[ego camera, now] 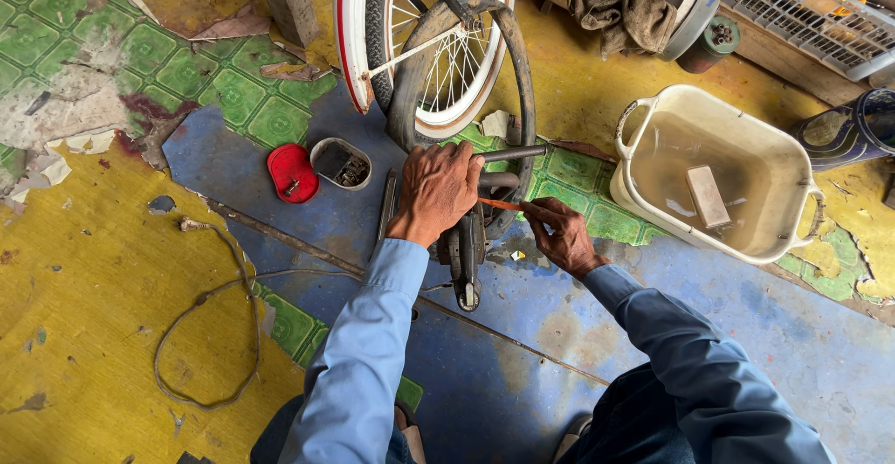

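Note:
A bicycle wheel (438, 44) with a white rim stands upright on the floor, a black rubber inner tube (516, 82) looped out in front of it. My left hand (436, 192) presses down on the tube's lower fold over a dark metal tool (466, 259) lying on the floor. My right hand (559, 233) pinches a thin orange stick (499, 205) whose tip points at the tube just under my left hand. Both arms wear light blue sleeves.
A cream plastic tub (718, 110) of murky water with a block in it stands at the right. A small open tin (340, 164) and its red lid (292, 173) lie left of the wheel. A loose cord (238, 287) curls on the floor; rags and a crate sit at the back.

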Tool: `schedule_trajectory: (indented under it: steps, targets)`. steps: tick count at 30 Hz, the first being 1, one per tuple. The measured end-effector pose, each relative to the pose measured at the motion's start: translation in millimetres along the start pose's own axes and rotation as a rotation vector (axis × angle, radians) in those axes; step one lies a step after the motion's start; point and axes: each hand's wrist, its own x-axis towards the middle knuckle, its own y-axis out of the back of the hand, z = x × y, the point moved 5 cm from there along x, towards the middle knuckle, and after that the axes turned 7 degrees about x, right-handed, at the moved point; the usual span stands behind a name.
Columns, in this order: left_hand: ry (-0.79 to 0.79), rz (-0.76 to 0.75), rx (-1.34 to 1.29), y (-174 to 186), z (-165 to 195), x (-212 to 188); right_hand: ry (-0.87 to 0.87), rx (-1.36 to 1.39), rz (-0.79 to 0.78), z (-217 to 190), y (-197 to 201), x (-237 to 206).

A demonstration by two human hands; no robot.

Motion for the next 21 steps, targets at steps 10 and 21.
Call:
schedule_trajectory:
  steps: [10,21]
  targets:
    - [0.001,0.007,0.01,0.6,0.0,0.1,0.091,-0.041,0.018,-5.3,5.6,-1.2]
    - [-0.001,0.004,0.021,-2.6,-1.7,0.4,0.008,-0.017,-0.036,-1.3,4.8,-0.2]
